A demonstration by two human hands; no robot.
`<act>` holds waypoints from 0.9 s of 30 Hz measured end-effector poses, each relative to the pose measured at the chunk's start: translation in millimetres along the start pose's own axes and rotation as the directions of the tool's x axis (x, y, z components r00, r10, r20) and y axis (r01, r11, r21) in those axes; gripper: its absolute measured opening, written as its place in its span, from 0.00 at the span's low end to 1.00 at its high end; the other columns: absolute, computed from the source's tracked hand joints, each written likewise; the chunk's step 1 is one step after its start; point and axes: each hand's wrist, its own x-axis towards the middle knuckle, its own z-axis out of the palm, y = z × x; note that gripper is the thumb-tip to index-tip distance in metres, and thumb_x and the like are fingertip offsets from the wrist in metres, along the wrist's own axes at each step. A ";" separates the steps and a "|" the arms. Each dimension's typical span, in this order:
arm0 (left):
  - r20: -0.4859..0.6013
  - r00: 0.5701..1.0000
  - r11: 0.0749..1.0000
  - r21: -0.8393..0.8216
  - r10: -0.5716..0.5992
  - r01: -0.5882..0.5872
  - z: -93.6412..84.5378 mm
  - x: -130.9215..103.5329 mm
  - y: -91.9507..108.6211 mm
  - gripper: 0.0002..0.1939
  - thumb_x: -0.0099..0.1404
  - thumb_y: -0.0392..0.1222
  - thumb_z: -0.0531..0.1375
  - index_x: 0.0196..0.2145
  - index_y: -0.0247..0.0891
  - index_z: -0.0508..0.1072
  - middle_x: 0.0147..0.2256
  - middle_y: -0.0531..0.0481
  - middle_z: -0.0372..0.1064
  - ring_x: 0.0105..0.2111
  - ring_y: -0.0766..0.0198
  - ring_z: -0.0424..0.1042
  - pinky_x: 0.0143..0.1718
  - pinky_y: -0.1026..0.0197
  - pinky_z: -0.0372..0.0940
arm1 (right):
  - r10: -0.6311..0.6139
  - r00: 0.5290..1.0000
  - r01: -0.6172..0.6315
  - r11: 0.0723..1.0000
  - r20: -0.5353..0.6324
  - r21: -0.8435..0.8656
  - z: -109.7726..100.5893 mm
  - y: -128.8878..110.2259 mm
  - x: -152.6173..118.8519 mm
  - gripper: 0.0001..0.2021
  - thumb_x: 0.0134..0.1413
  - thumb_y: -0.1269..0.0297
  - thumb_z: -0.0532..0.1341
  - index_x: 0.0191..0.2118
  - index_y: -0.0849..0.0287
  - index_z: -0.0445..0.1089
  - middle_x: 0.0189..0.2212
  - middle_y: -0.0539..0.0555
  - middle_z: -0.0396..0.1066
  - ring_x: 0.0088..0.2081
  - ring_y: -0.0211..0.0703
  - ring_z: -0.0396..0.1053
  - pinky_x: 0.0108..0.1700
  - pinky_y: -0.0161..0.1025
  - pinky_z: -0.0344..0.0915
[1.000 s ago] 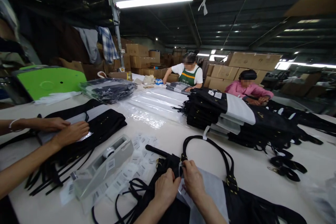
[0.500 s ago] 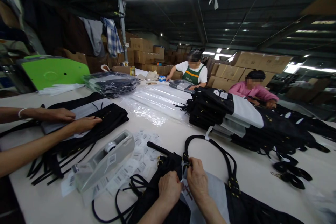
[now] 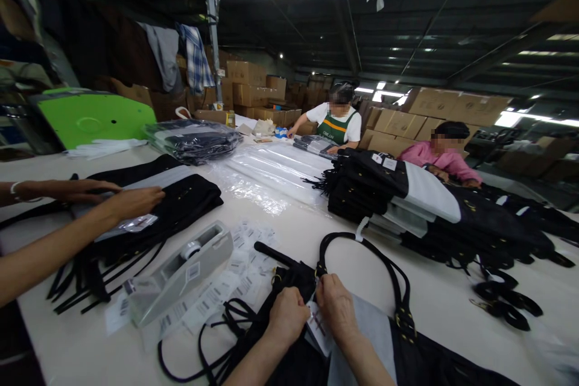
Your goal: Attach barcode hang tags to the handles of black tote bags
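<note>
A black handbag [image 3: 434, 350] lies in front of me, with a pale grey sheet [image 3: 362, 319] across it and a looped handle [image 3: 389, 262] reaching up the table. My left hand [image 3: 287, 316] is closed, thumb and finger pinched at the upper edge of a white hang tag [image 3: 320, 333]. Beside it my right hand [image 3: 335, 306] is closed too, at the handle's base. Its fingertips hide whatever they grip. The tag hangs between both hands, over the bag. Thin black straps [image 3: 203, 344] trail off to the left.
A tape dispenser [image 3: 199, 262] and barcode labels [image 3: 244, 280] lie left of the bag. Another person's hands [image 3: 136, 199] work on a black bag at left. Stacked bags [image 3: 362, 190] stand ahead right, beside clear plastic bags [image 3: 266, 169]. Two co-workers are across the table.
The hang tag has turned and shows more fully between my hands, which have shifted slightly. At left, the other person's hands moved, and a shiny clear packet now shows beneath them.
</note>
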 end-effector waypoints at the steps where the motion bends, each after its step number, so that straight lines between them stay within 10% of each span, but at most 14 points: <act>1: 0.002 1.000 0.999 -0.039 -0.007 0.007 -0.9 0.9 -0.9 0.09 0.45 0.25 0.54 0.17 0.37 0.62 0.16 0.55 0.63 0.21 0.66 0.66 0.21 0.67 0.52 | 0.009 1.000 -0.009 1.000 0.012 0.003 -0.3 1.4 0.6 0.09 0.53 0.74 0.48 0.29 0.59 0.64 0.27 0.55 0.69 0.29 0.42 0.68 0.31 0.35 0.59; 17: 0.104 0.992 0.962 -0.256 -0.072 0.097 -31.8 -8.3 -0.1 0.13 0.42 0.22 0.52 0.14 0.39 0.55 0.07 0.62 0.48 0.11 0.72 0.52 0.15 0.69 0.44 | 0.170 0.981 -0.184 0.969 0.097 0.164 -33.4 6.0 1.3 0.12 0.57 0.65 0.47 0.40 0.61 0.64 0.35 0.58 0.72 0.35 0.44 0.72 0.36 0.37 0.65; 23: 0.092 0.995 0.996 -0.082 -0.033 0.041 -45.8 -14.5 -1.8 0.11 0.47 0.25 0.54 0.17 0.39 0.57 0.10 0.60 0.52 0.15 0.69 0.57 0.19 0.67 0.51 | 0.239 0.970 -0.240 0.941 0.032 0.241 -99.7 64.0 -85.5 0.14 0.52 0.56 0.48 0.37 0.57 0.65 0.33 0.56 0.72 0.33 0.44 0.72 0.37 0.40 0.68; 27: -0.045 0.987 0.983 0.108 0.155 -0.150 -63.7 -46.0 -15.6 0.07 0.51 0.34 0.57 0.30 0.38 0.63 0.31 0.50 0.66 0.35 0.61 0.67 0.37 0.61 0.59 | 0.370 0.929 -0.359 0.914 -0.026 0.187 -130.7 108.0 -185.9 0.13 0.47 0.54 0.53 0.35 0.55 0.66 0.35 0.58 0.73 0.38 0.49 0.72 0.43 0.44 0.67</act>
